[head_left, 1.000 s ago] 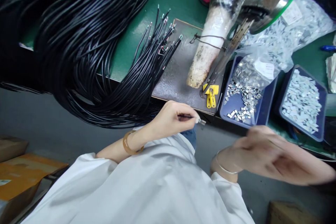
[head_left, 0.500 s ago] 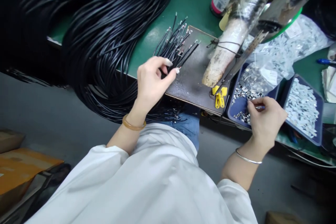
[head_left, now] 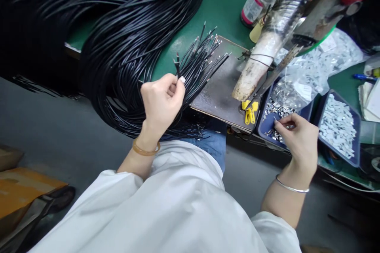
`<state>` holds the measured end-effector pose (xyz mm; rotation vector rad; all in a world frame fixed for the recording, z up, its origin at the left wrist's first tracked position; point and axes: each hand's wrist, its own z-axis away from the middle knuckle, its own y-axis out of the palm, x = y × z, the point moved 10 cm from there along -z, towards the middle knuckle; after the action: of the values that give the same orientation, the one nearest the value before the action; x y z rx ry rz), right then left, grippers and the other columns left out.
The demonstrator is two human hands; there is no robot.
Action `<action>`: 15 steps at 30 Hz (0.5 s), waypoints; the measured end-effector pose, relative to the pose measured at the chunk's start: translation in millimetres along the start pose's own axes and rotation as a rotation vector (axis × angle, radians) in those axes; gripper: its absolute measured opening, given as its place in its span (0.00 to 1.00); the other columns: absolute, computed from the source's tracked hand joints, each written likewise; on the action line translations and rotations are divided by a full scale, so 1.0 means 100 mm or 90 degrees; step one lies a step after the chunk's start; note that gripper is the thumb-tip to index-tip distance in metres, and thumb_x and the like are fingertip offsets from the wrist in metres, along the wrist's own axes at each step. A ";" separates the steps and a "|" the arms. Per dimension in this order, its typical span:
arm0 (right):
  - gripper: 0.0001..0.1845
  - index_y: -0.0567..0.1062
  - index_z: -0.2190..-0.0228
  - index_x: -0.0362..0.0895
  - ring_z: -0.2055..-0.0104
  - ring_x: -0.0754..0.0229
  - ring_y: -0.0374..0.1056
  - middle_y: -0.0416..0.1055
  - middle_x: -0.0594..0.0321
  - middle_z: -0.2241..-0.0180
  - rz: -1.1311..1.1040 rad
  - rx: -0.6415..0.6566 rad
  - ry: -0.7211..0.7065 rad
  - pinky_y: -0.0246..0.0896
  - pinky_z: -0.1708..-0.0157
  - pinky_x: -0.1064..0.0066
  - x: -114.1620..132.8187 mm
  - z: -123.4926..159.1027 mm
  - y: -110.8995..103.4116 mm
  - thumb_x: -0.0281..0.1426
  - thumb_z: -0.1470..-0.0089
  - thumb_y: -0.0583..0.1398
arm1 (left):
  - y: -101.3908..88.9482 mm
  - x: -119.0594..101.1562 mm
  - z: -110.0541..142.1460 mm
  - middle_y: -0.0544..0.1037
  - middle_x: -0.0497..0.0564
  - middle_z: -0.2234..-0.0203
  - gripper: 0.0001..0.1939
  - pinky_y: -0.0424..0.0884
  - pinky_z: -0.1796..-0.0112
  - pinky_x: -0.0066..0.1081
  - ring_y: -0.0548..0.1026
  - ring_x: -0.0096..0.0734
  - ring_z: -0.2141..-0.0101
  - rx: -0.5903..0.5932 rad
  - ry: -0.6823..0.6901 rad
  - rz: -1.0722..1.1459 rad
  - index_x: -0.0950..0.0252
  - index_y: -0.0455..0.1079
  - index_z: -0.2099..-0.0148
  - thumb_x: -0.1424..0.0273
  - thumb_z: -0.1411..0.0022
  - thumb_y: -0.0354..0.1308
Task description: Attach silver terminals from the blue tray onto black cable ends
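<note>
My left hand [head_left: 163, 102] is closed in a pinch on a black cable [head_left: 177, 65], whose stripped end points up past my fingertips. Right beside it fans a bundle of black cable ends [head_left: 196, 63] with bare tips, reaching over a dark board [head_left: 218, 91]. Over a blue tray [head_left: 265, 126] of small shiny metal clips [head_left: 279, 107], my right hand [head_left: 299, 134] pinches a small metal clip [head_left: 275, 119], mostly hidden by the fingertips. Yellow-handled snips [head_left: 250, 112] lie at the board's right edge, just left of that tray.
A second blue tray [head_left: 358, 154] holds small pale pieces. Behind the trays lies a clear plastic bag [head_left: 323, 61] of parts. A slanted duct [head_left: 252, 67] hangs above the board, near a jar [head_left: 252, 8]. Thick loops of black cable [head_left: 133, 23] cover the left side.
My left hand has drawn back to the left from the bundle, with one cable now upright in its pinch. The right hand has shifted slightly left and a small metal piece shows at its fingertips.
</note>
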<state>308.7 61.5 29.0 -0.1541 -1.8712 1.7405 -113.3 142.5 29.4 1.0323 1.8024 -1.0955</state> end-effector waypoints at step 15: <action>0.08 0.70 0.78 0.46 0.79 0.66 0.64 0.71 0.67 0.76 -0.062 -0.161 -0.152 0.59 0.72 0.70 0.06 0.18 -0.04 0.27 0.56 0.65 | 0.44 -0.12 -0.11 0.82 0.51 0.64 0.15 0.65 0.83 0.25 0.72 0.22 0.79 0.139 -0.110 0.424 0.61 0.76 0.66 0.56 0.48 0.72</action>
<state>296.2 47.9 35.0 0.0503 -2.2296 1.5058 -71.0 162.9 30.3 1.4759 1.0835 -0.9282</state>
